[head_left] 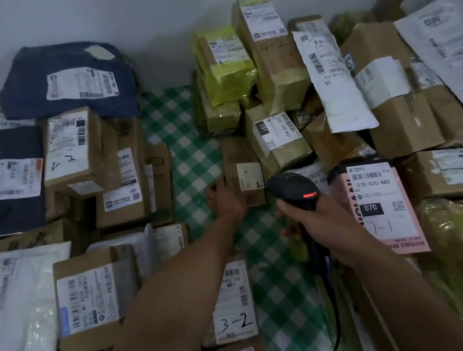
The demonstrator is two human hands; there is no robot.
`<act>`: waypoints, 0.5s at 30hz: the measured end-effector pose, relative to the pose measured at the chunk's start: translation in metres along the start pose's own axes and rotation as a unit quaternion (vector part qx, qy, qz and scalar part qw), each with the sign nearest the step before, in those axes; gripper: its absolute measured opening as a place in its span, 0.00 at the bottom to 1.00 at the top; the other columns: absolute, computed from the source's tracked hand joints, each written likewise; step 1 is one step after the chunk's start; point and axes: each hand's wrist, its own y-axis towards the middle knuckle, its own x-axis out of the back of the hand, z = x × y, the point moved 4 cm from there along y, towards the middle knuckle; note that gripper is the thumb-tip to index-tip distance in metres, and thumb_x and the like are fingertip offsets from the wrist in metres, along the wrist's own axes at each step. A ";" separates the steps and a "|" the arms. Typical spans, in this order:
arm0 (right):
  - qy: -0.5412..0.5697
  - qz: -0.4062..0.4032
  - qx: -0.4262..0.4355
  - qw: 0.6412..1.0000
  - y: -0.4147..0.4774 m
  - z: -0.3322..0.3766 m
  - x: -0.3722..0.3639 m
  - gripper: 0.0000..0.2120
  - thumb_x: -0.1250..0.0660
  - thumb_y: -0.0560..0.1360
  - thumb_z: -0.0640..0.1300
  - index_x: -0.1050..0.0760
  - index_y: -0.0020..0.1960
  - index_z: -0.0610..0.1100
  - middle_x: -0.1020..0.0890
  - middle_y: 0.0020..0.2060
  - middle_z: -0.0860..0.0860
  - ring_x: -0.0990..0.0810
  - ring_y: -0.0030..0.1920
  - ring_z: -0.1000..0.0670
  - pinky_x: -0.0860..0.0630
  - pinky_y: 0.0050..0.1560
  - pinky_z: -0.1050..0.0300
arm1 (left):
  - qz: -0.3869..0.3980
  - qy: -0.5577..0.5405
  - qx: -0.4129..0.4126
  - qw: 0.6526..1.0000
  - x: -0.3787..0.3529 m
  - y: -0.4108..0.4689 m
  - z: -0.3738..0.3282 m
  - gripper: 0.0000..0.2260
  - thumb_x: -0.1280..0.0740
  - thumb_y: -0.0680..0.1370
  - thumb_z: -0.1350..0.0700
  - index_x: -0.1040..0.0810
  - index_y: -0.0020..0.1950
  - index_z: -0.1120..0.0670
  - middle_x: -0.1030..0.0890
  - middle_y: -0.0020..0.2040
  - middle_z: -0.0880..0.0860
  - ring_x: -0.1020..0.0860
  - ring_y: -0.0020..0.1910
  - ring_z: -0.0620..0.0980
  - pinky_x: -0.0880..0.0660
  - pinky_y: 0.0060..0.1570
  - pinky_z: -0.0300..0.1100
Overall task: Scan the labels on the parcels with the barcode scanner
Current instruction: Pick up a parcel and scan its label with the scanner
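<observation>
right hand (322, 223) round scanner (293, 188), left hand (225, 198) perhaps on small parcel (241, 158)

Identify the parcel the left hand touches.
The small brown box with a pale label, on the checked cloth beside the barcode scanner; the left hand holds its side.

Left hand (225, 198) holds near left corner of small brown box (239, 155) on green checked cloth (189, 151). Right hand (312, 220) grips black scanner (293, 188), red light on, head just near the box label (250, 176). Pink parcel (383, 211) just right of scanner. Parcel piles left and right.
</observation>
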 end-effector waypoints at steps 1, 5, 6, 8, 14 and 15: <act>0.002 0.000 0.000 1.000 0.000 0.001 0.000 0.11 0.27 0.79 0.49 0.20 0.60 0.50 0.12 0.46 0.50 0.13 0.41 0.47 0.20 0.49 0.46 | -0.001 -0.048 -0.004 0.999 0.003 -0.006 -0.003 0.26 0.25 0.74 0.48 0.27 0.70 0.48 0.26 0.66 0.50 0.25 0.65 0.53 0.26 0.67 0.49; 0.006 0.000 0.006 1.000 -0.005 0.004 -0.003 0.10 0.28 0.79 0.49 0.20 0.59 0.51 0.12 0.46 0.50 0.13 0.41 0.47 0.22 0.46 0.49 | -0.001 -0.138 -0.027 0.990 0.021 -0.032 -0.014 0.17 0.29 0.80 0.54 0.24 0.68 0.49 0.18 0.61 0.48 0.19 0.60 0.50 0.21 0.62 0.51; 0.006 0.000 0.006 1.000 -0.007 0.003 -0.004 0.10 0.28 0.79 0.49 0.20 0.59 0.51 0.12 0.46 0.50 0.13 0.42 0.47 0.21 0.47 0.48 | -0.001 -0.157 -0.034 0.987 0.028 -0.040 -0.017 0.17 0.29 0.80 0.55 0.24 0.69 0.48 0.18 0.62 0.49 0.19 0.61 0.51 0.21 0.62 0.50; 0.006 0.003 0.007 1.000 -0.013 0.004 -0.006 0.11 0.28 0.79 0.50 0.20 0.60 0.52 0.12 0.47 0.50 0.13 0.43 0.47 0.21 0.49 0.47 | -0.008 -0.167 -0.047 0.985 0.046 -0.060 -0.020 0.22 0.29 0.80 0.56 0.27 0.73 0.47 0.19 0.65 0.49 0.21 0.64 0.50 0.21 0.63 0.51; 0.025 0.002 0.028 0.999 -0.051 0.005 -0.021 0.09 0.27 0.78 0.49 0.19 0.58 0.51 0.12 0.48 0.52 0.13 0.40 0.49 0.23 0.47 0.50 | -0.014 -0.228 -0.095 0.969 0.108 -0.141 -0.017 0.31 0.27 0.79 0.55 0.34 0.79 0.46 0.23 0.69 0.46 0.24 0.65 0.44 0.24 0.66 0.48; 0.026 0.002 0.035 0.999 -0.058 0.005 -0.023 0.09 0.27 0.78 0.48 0.19 0.58 0.50 0.12 0.48 0.52 0.13 0.40 0.49 0.23 0.46 0.50 | -0.012 -0.239 -0.099 0.966 0.114 -0.151 -0.011 0.31 0.26 0.79 0.54 0.34 0.79 0.45 0.22 0.69 0.47 0.23 0.65 0.45 0.23 0.65 0.49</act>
